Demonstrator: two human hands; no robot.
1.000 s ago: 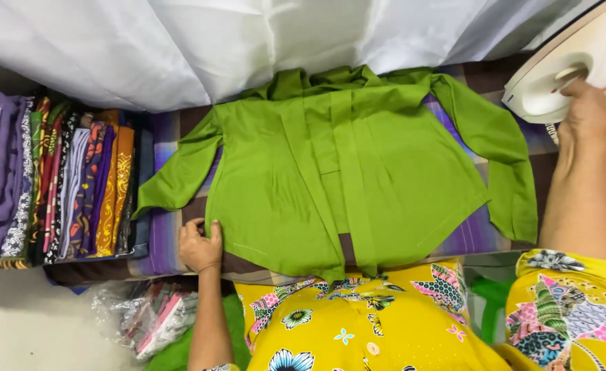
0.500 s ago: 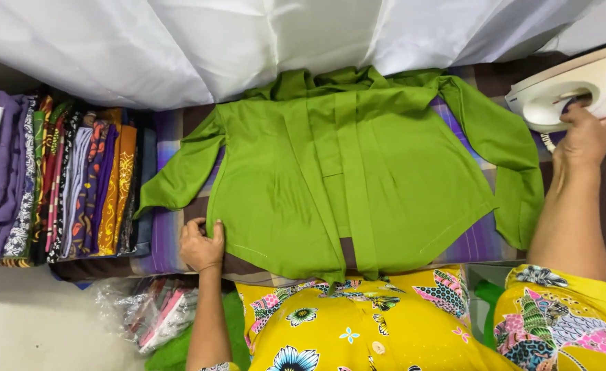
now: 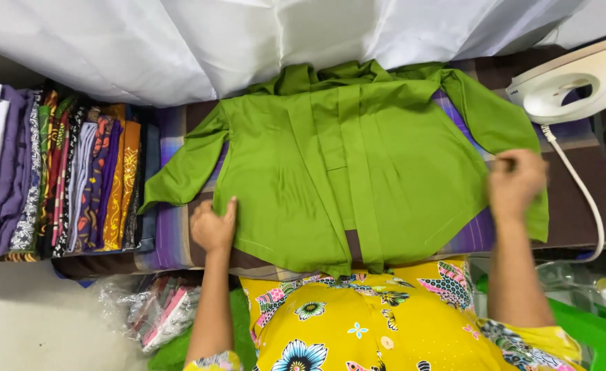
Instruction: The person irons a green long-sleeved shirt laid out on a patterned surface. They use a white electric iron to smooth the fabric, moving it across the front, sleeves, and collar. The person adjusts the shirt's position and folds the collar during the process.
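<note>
Green shirt [image 3: 358, 172] lies flat, front up, on the striped cloth-covered table [image 3: 172, 240]; collar points away from the person, hem toward them, sleeves spread left-right. Left hand [image 3: 214, 227] presses the lower left hem edge, fingers curled, gripping nothing clearly. Right hand [image 3: 516, 180] is blurred, fingers pinched at the right sleeve. Iron [image 3: 578, 82] sits far right.
</note>
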